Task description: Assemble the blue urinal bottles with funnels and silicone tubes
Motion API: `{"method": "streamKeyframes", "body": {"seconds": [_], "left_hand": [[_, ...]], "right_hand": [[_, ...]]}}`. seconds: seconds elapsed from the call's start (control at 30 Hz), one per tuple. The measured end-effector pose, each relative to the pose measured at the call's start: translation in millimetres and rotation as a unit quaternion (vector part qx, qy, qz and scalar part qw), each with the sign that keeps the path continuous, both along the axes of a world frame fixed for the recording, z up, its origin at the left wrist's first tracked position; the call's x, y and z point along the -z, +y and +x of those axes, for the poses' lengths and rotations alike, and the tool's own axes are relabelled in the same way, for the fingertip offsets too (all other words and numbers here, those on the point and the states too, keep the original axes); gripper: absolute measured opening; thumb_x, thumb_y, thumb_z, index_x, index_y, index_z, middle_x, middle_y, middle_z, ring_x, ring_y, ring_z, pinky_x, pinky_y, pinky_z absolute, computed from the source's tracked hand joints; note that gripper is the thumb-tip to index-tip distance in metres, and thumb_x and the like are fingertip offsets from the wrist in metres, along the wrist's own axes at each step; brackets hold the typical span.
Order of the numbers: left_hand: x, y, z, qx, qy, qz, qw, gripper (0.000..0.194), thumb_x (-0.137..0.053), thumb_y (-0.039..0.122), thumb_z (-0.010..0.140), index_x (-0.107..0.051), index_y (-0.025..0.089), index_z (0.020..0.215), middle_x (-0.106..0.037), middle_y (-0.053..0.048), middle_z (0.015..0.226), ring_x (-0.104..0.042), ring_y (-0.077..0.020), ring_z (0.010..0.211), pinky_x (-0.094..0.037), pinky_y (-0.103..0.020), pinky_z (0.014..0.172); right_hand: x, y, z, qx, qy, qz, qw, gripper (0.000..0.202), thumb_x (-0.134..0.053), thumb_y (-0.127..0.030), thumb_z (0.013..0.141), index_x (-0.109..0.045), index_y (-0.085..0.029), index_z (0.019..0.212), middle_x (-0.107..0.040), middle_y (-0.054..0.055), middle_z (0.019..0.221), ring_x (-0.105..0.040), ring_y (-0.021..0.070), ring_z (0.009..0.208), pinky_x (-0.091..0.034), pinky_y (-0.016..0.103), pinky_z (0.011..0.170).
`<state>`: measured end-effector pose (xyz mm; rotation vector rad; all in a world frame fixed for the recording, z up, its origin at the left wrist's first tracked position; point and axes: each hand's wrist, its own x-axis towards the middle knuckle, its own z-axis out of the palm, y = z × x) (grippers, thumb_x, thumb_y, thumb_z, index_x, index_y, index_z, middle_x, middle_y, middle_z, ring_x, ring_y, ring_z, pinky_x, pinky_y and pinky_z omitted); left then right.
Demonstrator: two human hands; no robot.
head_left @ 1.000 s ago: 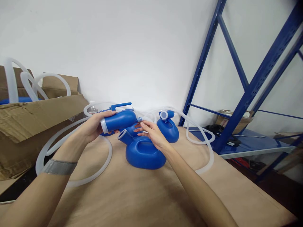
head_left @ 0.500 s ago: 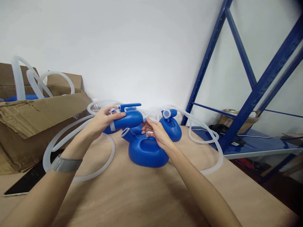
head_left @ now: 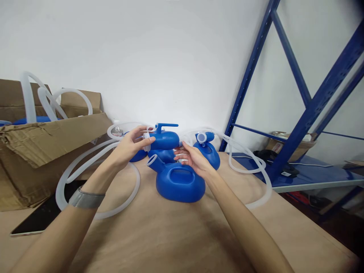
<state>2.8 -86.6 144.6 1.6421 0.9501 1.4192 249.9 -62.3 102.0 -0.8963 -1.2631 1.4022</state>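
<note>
A blue plastic urinal head (head_left: 167,140) with a white collar and a flat handle on top is held level in the air. My left hand (head_left: 131,146) grips it at the collar end, thumb in front and fingers behind. My right hand (head_left: 195,157) pinches the small nozzle at its right end, other fingers loosely curled. Just below stands a blue urinal bottle (head_left: 180,187) with a moulded handle, its open neck slanting up to the left. Behind the held head sits another blue bottle (head_left: 161,156), partly hidden.
White corrugated hoses (head_left: 138,184) loop over the wooden table. A cardboard box (head_left: 57,140) with more hoses is at the left, beside a dark tablet (head_left: 36,214). Another blue bottle (head_left: 210,153) with a head on it stands back right. A blue metal rack (head_left: 301,125) borders the right.
The blue urinal head has moved right and turned slightly, showing more of its white collar. Both hands moved with it, still gripping. The view has shifted a little.
</note>
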Motion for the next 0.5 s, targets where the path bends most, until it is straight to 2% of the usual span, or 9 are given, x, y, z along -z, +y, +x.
{"method": "streamKeyframes", "body": {"seconds": [0.1, 0.2, 0.27, 0.33, 0.43, 0.5], "left_hand": [[0.7, 0, 3, -0.059, 0.013, 0.006, 0.998, 0.054, -0.079, 0.052, 0.075, -0.069, 0.021, 0.118, -0.068, -0.008, 0.114, -0.066, -0.025, 0.099, -0.056, -0.028, 0.072], [1.5, 2, 2, -0.091, -0.007, 0.007, 0.996, 0.062, -0.077, 0.05, 0.078, -0.064, 0.026, 0.134, -0.066, -0.006, 0.102, -0.066, -0.024, 0.092, -0.057, -0.028, 0.068], [2.0, 4, 0, -0.106, -0.015, 0.022, 0.994, 0.062, -0.075, 0.049, 0.08, -0.063, 0.028, 0.137, -0.065, -0.005, 0.1, -0.066, -0.0239, 0.092, -0.059, -0.029, 0.067], [2.5, 6, -3, -0.118, -0.027, 0.04, 0.992, 0.055, -0.074, 0.049, 0.081, -0.067, 0.026, 0.13, -0.065, -0.005, 0.098, -0.065, -0.0231, 0.09, -0.061, -0.031, 0.068], [4.6, 11, -7, -0.142, -0.046, 0.053, 0.987, 0.051, -0.076, 0.048, 0.079, -0.067, 0.025, 0.123, -0.066, -0.004, 0.097, -0.065, -0.0205, 0.085, -0.062, -0.031, 0.068], [8.4, 16, -10, -0.165, -0.04, 0.048, 0.984, 0.052, -0.077, 0.048, 0.078, -0.067, 0.026, 0.124, -0.066, -0.005, 0.1, -0.065, -0.0199, 0.084, -0.061, -0.029, 0.066]], "right_hand": [[-8.8, -6, 10, -0.057, -0.124, 0.04, 0.99, 0.039, -0.071, -0.054, 0.092, -0.078, -0.017, 0.101, -0.079, 0.012, 0.1, -0.075, 0.0189, 0.077, -0.049, 0.02, 0.048], [-17.6, -9, 22, -0.032, -0.221, 0.107, 0.969, 0.039, -0.071, -0.054, 0.092, -0.08, -0.018, 0.104, -0.08, 0.012, 0.104, -0.076, 0.0206, 0.085, -0.052, 0.021, 0.054], [-21.6, -11, 29, -0.012, -0.253, 0.153, 0.955, 0.037, -0.07, -0.053, 0.093, -0.081, -0.021, 0.109, -0.079, 0.01, 0.112, -0.075, 0.0229, 0.099, -0.059, 0.026, 0.071], [-23.4, -12, 36, -0.015, -0.292, 0.182, 0.939, 0.039, -0.072, -0.053, 0.092, -0.08, -0.025, 0.118, -0.077, 0.008, 0.123, -0.071, 0.027, 0.114, -0.058, 0.036, 0.093], [-21.2, -13, 45, -0.047, -0.399, 0.183, 0.897, 0.055, -0.075, -0.058, 0.087, -0.072, -0.029, 0.134, -0.067, 0.008, 0.143, -0.06, 0.0355, 0.133, -0.045, 0.05, 0.114], [-17.3, -10, 49, -0.095, -0.48, 0.167, 0.856, 0.072, -0.074, -0.064, 0.085, -0.062, -0.027, 0.146, -0.056, 0.009, 0.155, -0.05, 0.0386, 0.143, -0.035, 0.053, 0.121]]}}
